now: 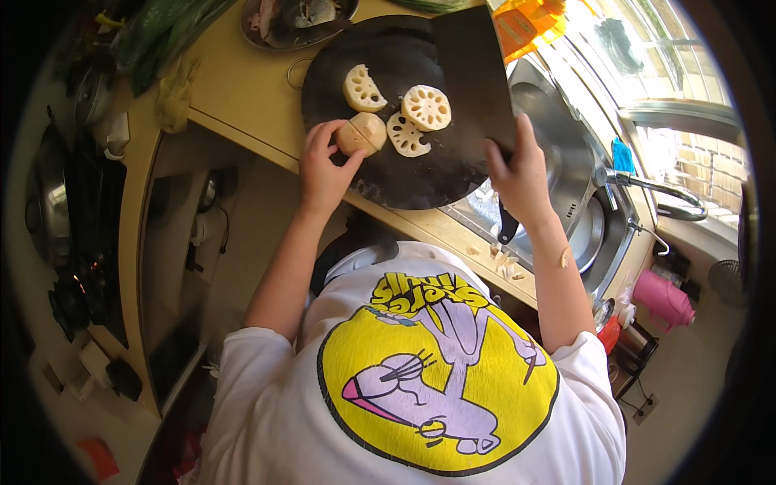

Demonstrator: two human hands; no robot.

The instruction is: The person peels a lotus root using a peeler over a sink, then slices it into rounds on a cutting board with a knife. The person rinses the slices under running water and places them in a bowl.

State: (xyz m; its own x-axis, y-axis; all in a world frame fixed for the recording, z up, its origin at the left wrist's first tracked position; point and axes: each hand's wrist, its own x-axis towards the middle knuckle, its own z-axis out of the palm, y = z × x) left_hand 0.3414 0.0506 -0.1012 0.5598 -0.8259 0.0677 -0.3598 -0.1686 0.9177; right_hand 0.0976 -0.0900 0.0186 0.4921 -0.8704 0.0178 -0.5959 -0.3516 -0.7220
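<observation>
My left hand (pixel 327 160) pinches a peeled lotus root end (pixel 364 134) between thumb and fingers; a dark cut line runs across it. It rests on a round black cutting board (pixel 388 188). Beside it lie a full lotus root slice (pixel 427 108), a broken slice (pixel 405 138) partly beneath that one, and a thick half-moon piece (pixel 362 88) farther back. In my right hand (pixel 521 176) is a cleaver with a wide dark blade (pixel 476 79), held over the board's right side. Its black handle (pixel 508 225) sticks out below my palm.
A steel sink (pixel 545 139) with a faucet (pixel 655 185) sits at right. Peel scraps (pixel 506 264) lie on the counter's front edge. A metal plate (pixel 285 42) holding fish stands behind the board, with bagged green vegetables (pixel 160 45) at left. A pink thermos jug (pixel 664 300) is far right.
</observation>
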